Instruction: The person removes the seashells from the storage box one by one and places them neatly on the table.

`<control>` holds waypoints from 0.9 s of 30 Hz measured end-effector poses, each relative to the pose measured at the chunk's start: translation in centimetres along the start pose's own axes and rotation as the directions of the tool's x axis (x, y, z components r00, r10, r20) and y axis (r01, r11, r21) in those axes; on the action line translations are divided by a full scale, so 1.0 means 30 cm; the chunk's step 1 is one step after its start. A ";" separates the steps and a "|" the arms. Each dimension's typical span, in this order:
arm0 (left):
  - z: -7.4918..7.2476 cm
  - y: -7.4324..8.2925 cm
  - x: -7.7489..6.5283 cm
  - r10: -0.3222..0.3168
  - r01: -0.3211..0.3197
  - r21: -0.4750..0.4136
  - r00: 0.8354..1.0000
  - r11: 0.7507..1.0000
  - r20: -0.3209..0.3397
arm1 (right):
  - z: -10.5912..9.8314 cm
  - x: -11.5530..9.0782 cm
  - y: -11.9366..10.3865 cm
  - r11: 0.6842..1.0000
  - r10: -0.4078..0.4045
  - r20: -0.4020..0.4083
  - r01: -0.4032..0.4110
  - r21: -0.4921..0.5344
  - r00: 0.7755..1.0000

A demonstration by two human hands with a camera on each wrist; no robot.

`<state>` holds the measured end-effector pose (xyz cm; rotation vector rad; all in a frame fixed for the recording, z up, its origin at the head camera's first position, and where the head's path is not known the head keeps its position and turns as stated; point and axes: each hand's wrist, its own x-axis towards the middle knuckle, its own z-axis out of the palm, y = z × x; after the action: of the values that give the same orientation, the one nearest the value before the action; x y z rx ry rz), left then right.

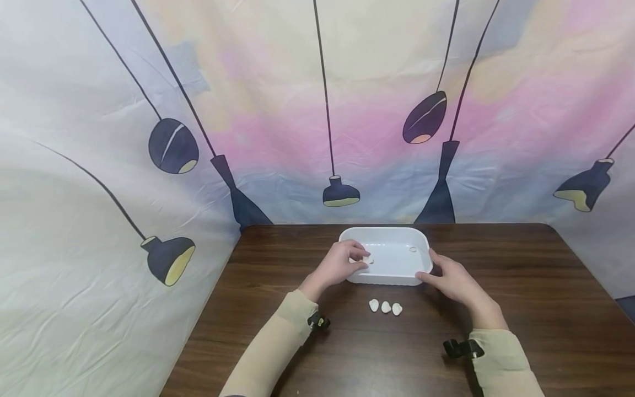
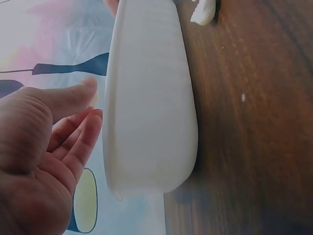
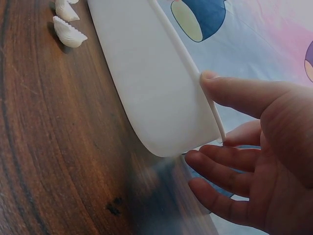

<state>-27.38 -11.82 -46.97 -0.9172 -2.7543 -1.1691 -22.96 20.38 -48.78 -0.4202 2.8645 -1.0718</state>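
Note:
A white rectangular plastic tray (image 1: 384,279) stands near the far edge of the table. My left hand (image 1: 339,262) reaches over its left side and pinches a small white seashell (image 1: 369,259) between thumb and fingers; in the left wrist view the fingers mostly hide the shell. With my right hand (image 1: 451,277) I grip the tray's right front corner, the thumb (image 3: 230,93) on the rim and the fingers by the end wall. Another shell (image 1: 413,249) lies inside the tray at the right. In front of the tray, three white ribbed seashells (image 1: 386,307) lie in a row.
The dark wood-grain table (image 1: 347,353) ends at the back against a hanging cloth (image 1: 278,99) printed with lamps. Dark wrist mounts (image 1: 318,321) are strapped over both sleeves.

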 end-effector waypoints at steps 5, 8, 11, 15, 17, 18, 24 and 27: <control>-0.002 0.002 -0.039 0.034 -0.034 0.019 0.999 0.999 -0.014 | 0.000 0.002 0.003 1.000 -0.003 0.001 0.003 -0.001 1.000; -0.001 0.005 -0.062 0.047 -0.047 0.021 0.999 0.999 -0.017 | 0.001 0.002 0.003 1.000 0.005 0.004 -0.005 -0.004 1.000; 0.003 0.011 -0.086 0.047 -0.047 0.017 0.999 0.999 -0.016 | 0.002 0.001 0.002 1.000 0.011 0.007 -0.011 -0.004 1.000; 0.012 0.019 -0.113 0.056 -0.056 0.011 0.998 0.998 -0.012 | 0.001 0.000 0.001 1.000 0.013 0.012 -0.013 -0.004 1.000; 0.018 0.024 -0.124 0.073 -0.073 -0.001 0.997 0.997 -0.007 | 0.000 -0.001 0.002 1.000 0.012 0.011 -0.012 -0.004 1.000; 0.021 0.026 -0.130 0.084 -0.084 -0.007 0.996 0.996 -0.003 | -0.001 -0.001 0.002 1.000 0.010 0.011 -0.010 -0.004 1.000; 0.039 0.028 -0.156 0.082 -0.083 0.024 0.995 0.996 0.056 | -0.001 0.001 0.004 1.000 0.019 0.014 -0.019 -0.004 1.000; 0.045 0.028 -0.166 0.052 -0.057 0.048 0.994 0.997 0.097 | 0.000 0.004 0.004 1.000 0.024 0.017 -0.024 -0.004 1.000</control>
<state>-22.54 -13.02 -48.54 -1.0627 -2.7978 -1.0693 -23.11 20.45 -48.85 -0.3929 2.8494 -1.0545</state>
